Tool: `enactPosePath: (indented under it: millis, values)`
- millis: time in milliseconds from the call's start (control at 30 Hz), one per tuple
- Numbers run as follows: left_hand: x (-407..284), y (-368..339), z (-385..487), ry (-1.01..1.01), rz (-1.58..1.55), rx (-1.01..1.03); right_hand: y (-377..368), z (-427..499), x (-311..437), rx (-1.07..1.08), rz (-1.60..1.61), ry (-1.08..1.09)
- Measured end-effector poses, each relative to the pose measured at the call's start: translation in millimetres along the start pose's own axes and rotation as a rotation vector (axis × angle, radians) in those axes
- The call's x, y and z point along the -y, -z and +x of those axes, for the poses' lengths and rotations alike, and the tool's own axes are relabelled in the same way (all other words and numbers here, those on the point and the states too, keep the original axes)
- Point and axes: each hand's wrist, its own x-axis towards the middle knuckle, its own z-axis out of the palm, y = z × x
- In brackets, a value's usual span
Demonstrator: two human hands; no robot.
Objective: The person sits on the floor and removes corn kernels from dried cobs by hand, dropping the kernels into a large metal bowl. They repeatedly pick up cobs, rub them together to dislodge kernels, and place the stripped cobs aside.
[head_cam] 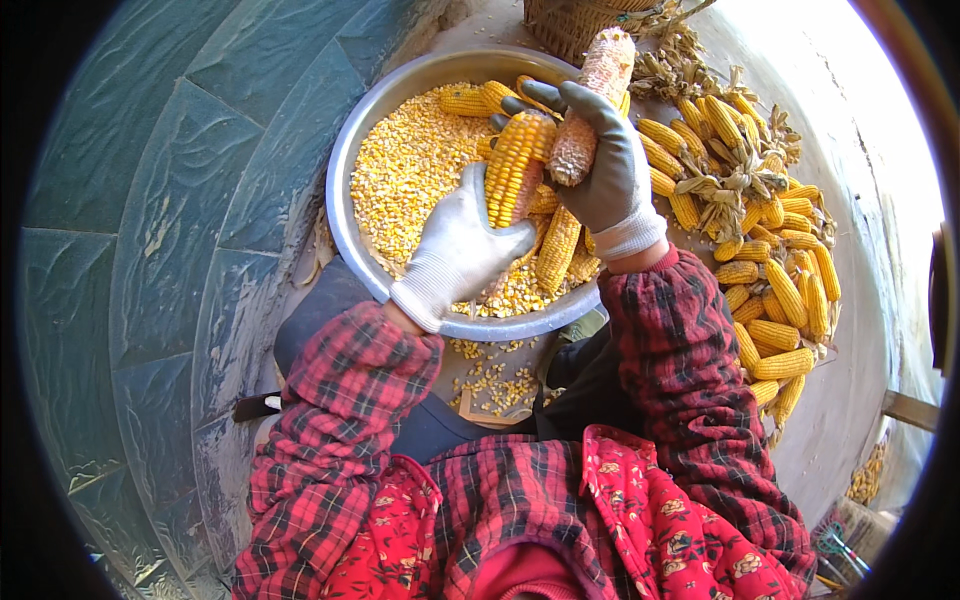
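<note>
My left hand [461, 244], in a pale knit glove, grips a partly shelled ear of corn [512, 169]; yellow kernels cover one side and bare cob shows on the other. In my right hand [611, 169], gloved with a dark grey coated palm, is a stripped corn cob [600, 82] held at a slant. The cob's lower end is close beside the ear, and I cannot tell whether they touch. Both hands are above a wide metal basin [341, 217]. Loose corn kernels [397, 169] fill its left side, and whole ears [559, 247] lie on the right.
Right of the basin, a large heap of corn ears [780, 292] spreads over the floor, some tied by their husks [739, 176]. A woven basket [574, 26] stands behind. Spilled kernels [499, 386] lie between my legs. Dark green sheeting [172, 195] borders the left.
</note>
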Motion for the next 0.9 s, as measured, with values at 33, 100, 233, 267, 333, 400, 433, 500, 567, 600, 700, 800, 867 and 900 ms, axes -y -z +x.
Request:
enactPosePath:
  millis: [33, 100, 233, 267, 333, 400, 433, 500, 567, 600, 700, 800, 867, 900]
  values:
    - [-1, -3, 1, 0.043, 0.023, -0.001, -1, 1, -2, -0.082, -0.158, 0.025]
    - [-1, -7, 2, 0.069, 0.084, -0.045, -3, 1, -10, -0.145, -0.423, 0.104]
    - [5, 3, 0, 0.015, -0.398, 0.139, -1, -4, -27, -0.189, -0.476, 0.154]
    - [7, 7, -1, 0.024, -0.599, 0.213, 0, -6, -28, -0.133, -0.416, 0.169]
    - [11, 17, -3, 0.233, -0.976, 0.352, 0, -8, -30, -0.142, -0.42, 0.165]
    - [11, 20, -2, 0.238, -1.126, 0.432, 0, -8, -26, -0.139, -0.435, 0.18]
    - [10, 20, -2, 0.212, -1.015, 0.42, 0, -8, -23, -0.123, -0.361, 0.153]
    - [8, 19, 0, 0.1, -0.848, 0.352, -3, -3, -17, -0.152, -0.217, 0.068]
    - [5, 19, -1, 0.113, -0.829, 0.379, -2, -4, -2, -0.044, -0.038, -0.063]
    - [4, 21, -4, 0.141, -0.874, 0.408, -2, -3, 5, 0.038, -0.024, -0.093]
    - [0, 29, -11, 0.186, -0.991, 0.488, -4, -2, 17, 0.21, -0.161, -0.108]
    - [-4, 32, -15, 0.292, -1.051, 0.556, -9, -9, 17, 0.265, -0.477, -0.058]
    - [-6, 32, -16, 0.308, -1.077, 0.563, -13, -12, 16, 0.323, -0.429, -0.092]
    - [-7, 31, -17, 0.311, -1.102, 0.586, -15, -13, 14, 0.381, -0.389, -0.077]
